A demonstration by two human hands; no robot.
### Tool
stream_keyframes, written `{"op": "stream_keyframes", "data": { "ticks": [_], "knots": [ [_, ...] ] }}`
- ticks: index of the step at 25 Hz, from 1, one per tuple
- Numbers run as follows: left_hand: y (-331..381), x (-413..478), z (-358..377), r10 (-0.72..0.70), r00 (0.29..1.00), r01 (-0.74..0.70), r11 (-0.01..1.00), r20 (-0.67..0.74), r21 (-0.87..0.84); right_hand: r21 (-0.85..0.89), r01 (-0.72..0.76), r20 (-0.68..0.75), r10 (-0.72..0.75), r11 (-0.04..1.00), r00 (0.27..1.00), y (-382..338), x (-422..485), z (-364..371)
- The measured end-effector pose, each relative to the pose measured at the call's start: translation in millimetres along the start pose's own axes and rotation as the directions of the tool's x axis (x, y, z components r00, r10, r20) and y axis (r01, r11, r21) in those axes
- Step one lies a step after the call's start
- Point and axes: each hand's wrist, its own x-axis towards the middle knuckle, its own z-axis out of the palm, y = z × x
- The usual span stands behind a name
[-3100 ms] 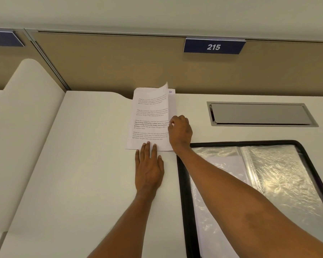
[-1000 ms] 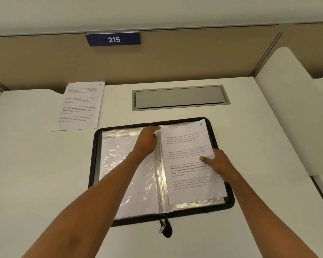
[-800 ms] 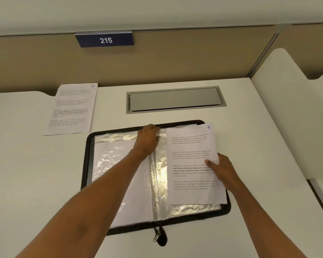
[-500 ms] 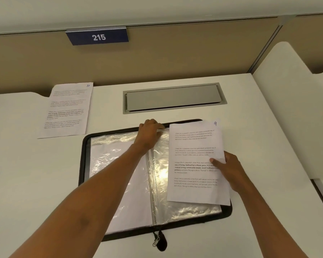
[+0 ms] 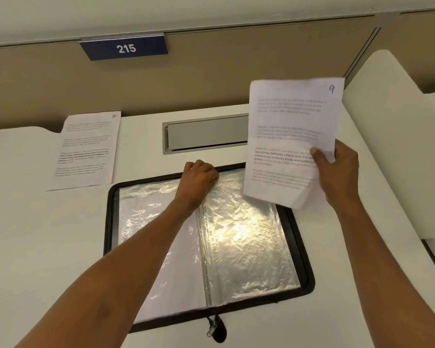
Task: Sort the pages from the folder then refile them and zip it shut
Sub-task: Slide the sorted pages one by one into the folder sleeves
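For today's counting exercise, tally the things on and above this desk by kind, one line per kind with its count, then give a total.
Loose printed pages: 2, the page marked 9 held up in the right hand, and the page on the desk
Zip folders: 1, the open folder under the left hand
Number signs: 1, the 215 sign
Desk hatches: 1, the grey hatch
Total: 5

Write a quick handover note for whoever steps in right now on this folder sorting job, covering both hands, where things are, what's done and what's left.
Left hand: pressing on the top edge of the open folder, holding nothing.
Right hand: gripping the page marked 9, lifted clear of the folder.
Another page lies flat on the desk, left of the folder.
Done: folder unzipped, at least two pages out.
Left: finish pulling and sorting pages, refile them in the sleeves, zip shut with the zipper pull.
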Motion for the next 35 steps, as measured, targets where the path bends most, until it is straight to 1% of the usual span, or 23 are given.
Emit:
{"op": "stream_keyframes", "data": {
  "ticks": [3, 5, 8, 12, 15, 19, 22, 24, 28, 31, 35],
  "knots": [
    [1, -7, 1, 0.006, 1.0, -0.006, 1.0, -0.017, 0.0, -0.024, 0.101, -0.016, -0.101, 0.995, 0.995, -20, 30, 29],
    [1, -10, 2, 0.006, 1.0, -0.006, 1.0, -0.008, -0.001, -0.045, 0.146, 0.014, -0.145, 0.988, 0.989, -29, 48, 51],
    [1, -10, 2, -0.008, 1.0, 0.008, 1.0, -0.015, -0.012, -0.068, 0.202, 0.109, -0.194, 0.977, 0.975, -41, 69, 82],
    [0, -8, 1, -0.001, 1.0, 0.0, 1.0, -0.03, -0.017, -0.093, 0.26, 0.283, -0.225, 0.961, 0.932, -49, 89, 113],
    [-4, -7, 2, 0.02, 0.997, -0.022, 1.0, -0.072, -0.015, -0.117, 0.289, 0.348, -0.233, 0.95, 0.908, -49, 99, 127],
    [-9, -6, 3, 0.037, 0.995, -0.039, 0.999, -0.089, -0.027, -0.067, 0.251, 0.418, -0.201, 0.966, 0.886, -47, 106, 139],
    [-11, -5, 2, 0.029, 0.995, -0.033, 0.999, -0.091, -0.042, -0.066, 0.217, 0.488, -0.158, 0.974, 0.858, -46, 110, 146],
    [-10, -3, 2, 0.017, 0.996, -0.021, 0.999, -0.083, -0.05, -0.06, 0.198, 0.503, -0.142, 0.978, 0.853, -43, 114, 151],
    [-10, 0, 1, -0.001, 0.998, -0.003, 0.998, -0.055, -0.062, -0.118, 0.141, 0.529, -0.058, 0.983, 0.847, -30, 112, 168],
    [-5, 2, 1, -0.032, 0.999, 0.027, 0.994, -0.04, -0.107, -0.168, 0.118, 0.497, -0.019, 0.979, 0.868, -17, 113, 175],
    [4, 4, -1, -0.109, 0.994, 0.109, 0.982, 0.006, -0.156, -0.119, 0.052, 0.405, 0.001, 0.992, 0.914, -12, 126, 171]
  ]
}}
